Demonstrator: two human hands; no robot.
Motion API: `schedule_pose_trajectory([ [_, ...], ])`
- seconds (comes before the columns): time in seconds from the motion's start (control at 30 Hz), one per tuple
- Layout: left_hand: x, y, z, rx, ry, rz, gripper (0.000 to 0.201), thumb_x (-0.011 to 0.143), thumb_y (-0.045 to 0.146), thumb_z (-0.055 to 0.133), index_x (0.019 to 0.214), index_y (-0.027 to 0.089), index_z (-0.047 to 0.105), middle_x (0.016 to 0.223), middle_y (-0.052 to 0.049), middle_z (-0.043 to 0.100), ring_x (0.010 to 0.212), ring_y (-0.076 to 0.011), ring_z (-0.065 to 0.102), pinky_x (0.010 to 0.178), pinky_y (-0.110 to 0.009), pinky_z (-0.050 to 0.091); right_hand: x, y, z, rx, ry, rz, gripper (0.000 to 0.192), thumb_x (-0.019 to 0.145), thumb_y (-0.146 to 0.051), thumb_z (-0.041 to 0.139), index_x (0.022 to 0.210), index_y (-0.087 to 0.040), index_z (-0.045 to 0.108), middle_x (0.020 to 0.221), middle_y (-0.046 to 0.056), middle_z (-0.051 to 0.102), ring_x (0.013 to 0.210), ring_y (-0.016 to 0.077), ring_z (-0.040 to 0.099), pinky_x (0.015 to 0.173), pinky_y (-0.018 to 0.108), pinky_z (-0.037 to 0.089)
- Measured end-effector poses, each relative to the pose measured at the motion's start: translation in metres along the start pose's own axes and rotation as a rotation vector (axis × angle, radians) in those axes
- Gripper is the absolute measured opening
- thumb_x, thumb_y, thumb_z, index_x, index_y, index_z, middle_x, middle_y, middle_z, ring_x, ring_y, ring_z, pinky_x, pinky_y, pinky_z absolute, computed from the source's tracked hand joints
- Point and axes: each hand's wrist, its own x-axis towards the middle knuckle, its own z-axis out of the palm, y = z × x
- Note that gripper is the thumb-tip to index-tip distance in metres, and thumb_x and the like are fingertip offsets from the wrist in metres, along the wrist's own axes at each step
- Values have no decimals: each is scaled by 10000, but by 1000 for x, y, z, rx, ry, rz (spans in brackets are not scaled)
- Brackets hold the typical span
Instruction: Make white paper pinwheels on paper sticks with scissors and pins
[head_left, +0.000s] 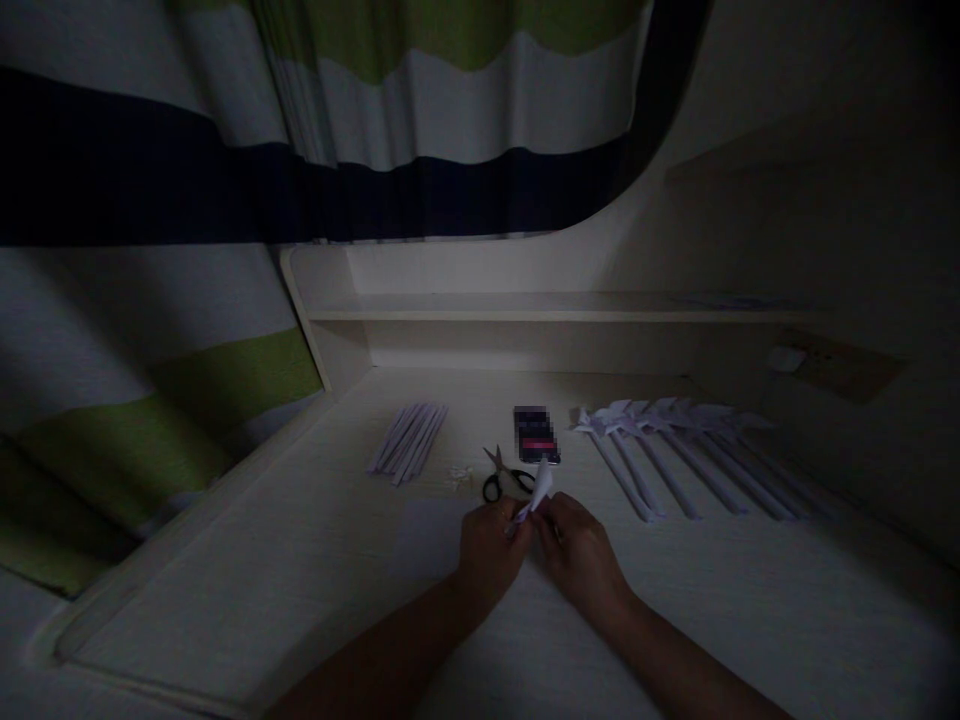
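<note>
Between my two hands is a small piece of folded white paper [541, 487], its pointed tip standing up above the fingers. My left hand [491, 545] is closed on its left side, and my right hand [581, 550] pinches it from the right; the fingertips partly hide it. Just beyond the hands lie scissors [497, 462] with black handles, blades parted. A flat sheet of white paper [426, 535] rests beside my left hand, partly covered by it.
A bundle of rolled paper sticks [409, 442] lies at the left, near small pale scraps [459, 476]. Behind the scissors is a phone [535, 432]. Several paper pinwheels on sticks [675, 450] lie in a row at the right. A shelf [525, 308] and curtain [450, 110] stand behind.
</note>
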Motion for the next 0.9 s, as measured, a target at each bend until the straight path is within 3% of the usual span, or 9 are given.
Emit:
schedule_pose_trajectory([
  [0.1, 0, 0, -1, -21, 21, -14, 141, 716, 227, 473, 719, 165, 600, 641, -11, 637, 577, -120, 574, 571, -207, 416, -3, -1, 0, -282, 61, -346, 253, 785, -85, 340, 807, -85, 592, 730, 116, 568, 689, 212, 484, 658, 357, 412],
  [0.2, -1, 0, -1, -39, 35, -23, 137, 715, 217, 471, 730, 160, 595, 652, -11, 641, 592, -119, 580, 576, -204, 418, -2, -1, -1, -371, 80, -462, 257, 791, -74, 338, 816, -77, 594, 723, 120, 565, 679, 213, 478, 664, 373, 414],
  [0.3, -1, 0, -1, -32, 27, -27, 142, 714, 224, 478, 743, 166, 603, 658, -10, 648, 597, -122, 586, 573, -206, 423, 0, -2, -2, -223, 60, -309, 241, 785, -92, 344, 754, -108, 583, 675, 91, 546, 640, 186, 484, 606, 315, 423],
  [0.5, -4, 0, 3, -54, 69, 63, 162, 688, 168, 498, 787, 174, 626, 737, -23, 671, 673, -134, 606, 645, -221, 450, 8, 1, -7, 356, -115, 335, 137, 671, -186, 468, 550, -155, 522, 519, -7, 502, 502, 121, 465, 498, 226, 364],
  [0.63, -5, -1, 6, -54, 110, 122, 176, 697, 164, 491, 810, 176, 626, 737, -26, 671, 660, -130, 607, 634, -217, 457, 9, 2, -9, 689, -140, 612, 88, 578, -206, 529, 518, -143, 537, 444, -46, 466, 438, 90, 406, 454, 207, 310],
  [0.77, -6, -4, 9, -16, 108, 199, 169, 707, 159, 486, 802, 168, 625, 757, -37, 670, 684, -142, 606, 662, -236, 449, 8, 0, -9, 771, -122, 675, 55, 549, -186, 542, 523, -138, 550, 427, -57, 459, 416, 78, 385, 436, 199, 292],
  [0.83, -6, -5, 11, -28, 100, 194, 167, 711, 165, 486, 803, 166, 626, 760, -38, 669, 692, -142, 604, 669, -237, 442, 8, 0, -9, 684, -129, 609, 82, 573, -190, 536, 505, -144, 539, 433, -45, 472, 427, 91, 415, 446, 206, 314],
  [0.9, -4, -4, 12, -63, 88, 102, 149, 711, 190, 494, 775, 161, 625, 705, -28, 662, 639, -132, 596, 619, -220, 435, 8, 0, -9, 528, -132, 488, 127, 636, -210, 517, 534, -144, 554, 496, -9, 531, 485, 121, 483, 491, 223, 360],
])
